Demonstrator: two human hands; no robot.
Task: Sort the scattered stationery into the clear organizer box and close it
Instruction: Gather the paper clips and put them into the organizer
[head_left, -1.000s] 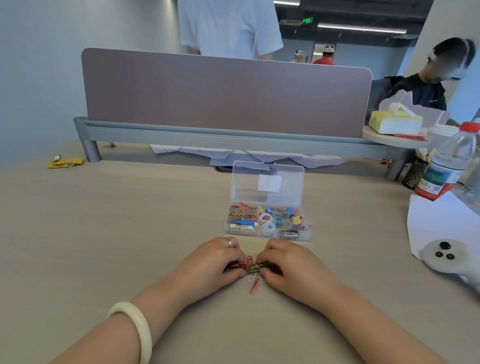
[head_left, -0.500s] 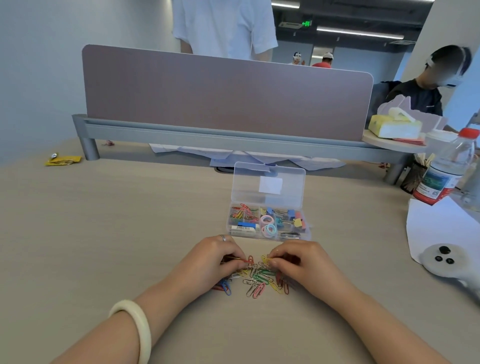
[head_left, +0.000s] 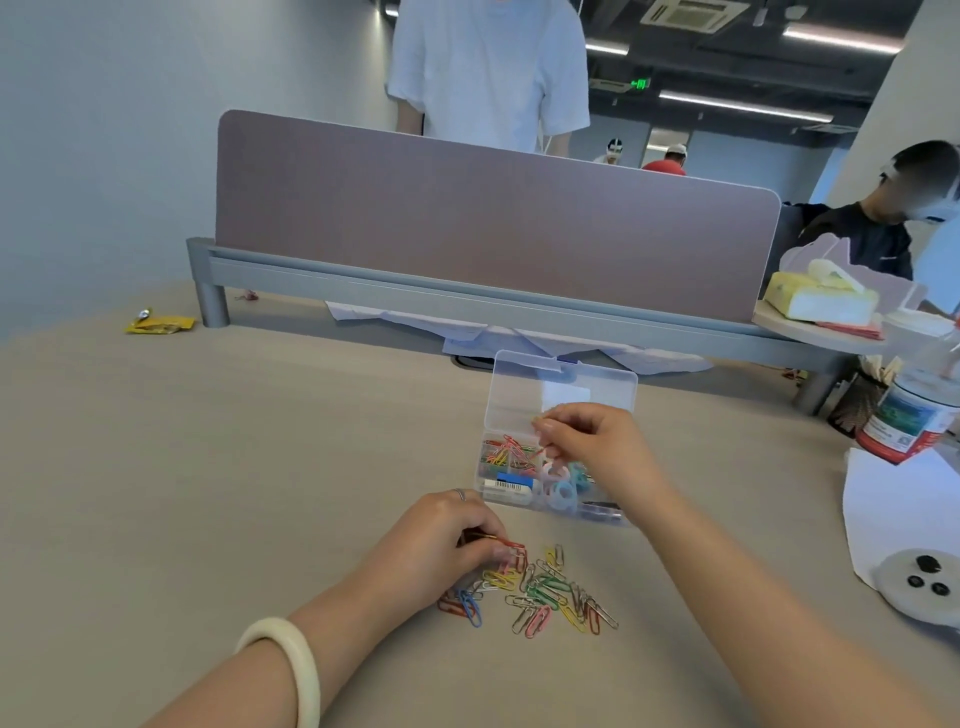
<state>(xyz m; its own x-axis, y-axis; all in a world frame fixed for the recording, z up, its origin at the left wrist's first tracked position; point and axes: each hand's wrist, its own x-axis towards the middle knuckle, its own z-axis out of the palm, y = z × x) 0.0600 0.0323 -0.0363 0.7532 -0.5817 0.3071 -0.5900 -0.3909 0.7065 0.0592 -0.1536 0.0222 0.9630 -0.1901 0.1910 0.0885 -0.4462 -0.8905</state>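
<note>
The clear organizer box (head_left: 519, 400) stands open on the desk, its lid raised at the back. Coloured paper clips fill its back left compartment; an eraser, pastel rings and binder clips lie in others. My right hand (head_left: 592, 447) hovers over the box and pinches a few paper clips above the clip compartment. My left hand (head_left: 441, 545) rests on the desk and pinches clips at the left edge of a scattered pile of coloured paper clips (head_left: 540, 592), which lies just in front of the box.
A mauve divider panel (head_left: 493, 223) on a grey rail closes the desk's far side, with people behind it. At right stand a water bottle (head_left: 914, 415), white paper (head_left: 893, 509) and a white controller (head_left: 924, 582). A yellow wrapper (head_left: 158, 325) lies far left.
My right hand has lifted from the pile with some clips and moved forward over the box. The bunched clips have spread out on the desk, and my left hand stays at the pile.
</note>
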